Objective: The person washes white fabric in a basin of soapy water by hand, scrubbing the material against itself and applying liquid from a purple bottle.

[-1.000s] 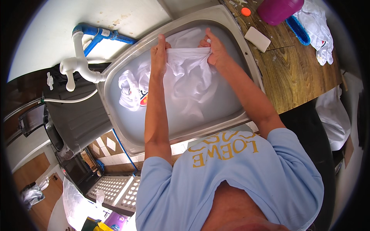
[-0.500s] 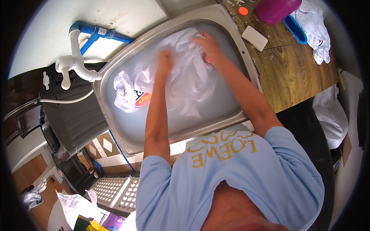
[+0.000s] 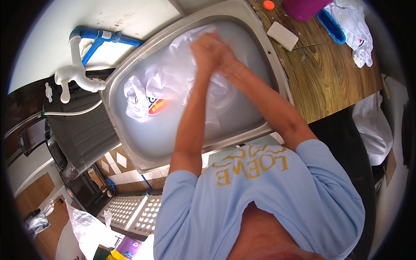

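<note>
A white garment (image 3: pixel 164 82) lies spread through cloudy water in a steel sink (image 3: pixel 116 125). Part of it bunches at the left beside a patch of red, orange and black print. Over the far side of the sink, my left hand (image 3: pixel 205 51) and my right hand (image 3: pixel 228 61) are pressed together, closed on a fold of the garment. Motion smears the fingers, and the fold between them is mostly hidden. Wet cloth hangs from below the hands into the water.
A white tap (image 3: pixel 71 78) on blue pipe (image 3: pixel 97 41) stands left of the sink. On the wooden counter (image 3: pixel 325 82) at right are a pale soap bar (image 3: pixel 282 36), an orange cap (image 3: pixel 268 5), a purple container (image 3: pixel 303 8), a blue brush (image 3: pixel 331 26) and white cloth (image 3: pixel 357 30).
My hands, apart half a second ago, have come together. The left moved right and up; the right moved left. The view has shifted slightly.
</note>
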Demonstrator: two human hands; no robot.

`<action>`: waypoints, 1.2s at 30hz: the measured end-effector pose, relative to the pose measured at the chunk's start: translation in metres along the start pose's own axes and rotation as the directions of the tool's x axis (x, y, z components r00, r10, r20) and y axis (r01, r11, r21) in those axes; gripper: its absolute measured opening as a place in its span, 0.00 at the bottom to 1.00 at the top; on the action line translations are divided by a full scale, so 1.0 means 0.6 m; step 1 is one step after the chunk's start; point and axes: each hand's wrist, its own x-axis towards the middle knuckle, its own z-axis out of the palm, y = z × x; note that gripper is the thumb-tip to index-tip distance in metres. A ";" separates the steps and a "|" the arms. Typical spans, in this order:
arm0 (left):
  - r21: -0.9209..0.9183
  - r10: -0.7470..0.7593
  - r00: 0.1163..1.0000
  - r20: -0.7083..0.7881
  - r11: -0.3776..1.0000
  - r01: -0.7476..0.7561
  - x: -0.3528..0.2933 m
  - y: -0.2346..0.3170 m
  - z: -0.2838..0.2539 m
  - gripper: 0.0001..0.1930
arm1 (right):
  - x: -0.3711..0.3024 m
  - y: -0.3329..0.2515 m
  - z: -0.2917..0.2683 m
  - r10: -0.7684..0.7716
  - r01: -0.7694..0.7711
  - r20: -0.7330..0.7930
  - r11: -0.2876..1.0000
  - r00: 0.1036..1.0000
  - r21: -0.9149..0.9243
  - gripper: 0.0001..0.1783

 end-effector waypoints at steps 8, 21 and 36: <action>0.046 -0.053 0.999 -0.003 0.997 0.054 0.006 -0.037 -0.003 0.14 | 0.016 -0.004 -0.056 -0.064 0.058 0.167 0.997 0.984 0.041 0.17; -0.509 -0.593 0.800 0.093 0.662 0.550 0.008 -0.026 -0.219 0.24 | -0.061 -0.116 0.047 0.077 -0.178 -0.163 0.554 0.984 -0.813 0.10; -0.480 -0.557 0.815 0.162 0.677 0.558 -0.002 -0.002 -0.270 0.08 | -0.066 -0.144 0.062 0.091 -0.133 -0.103 0.440 0.991 -0.888 0.13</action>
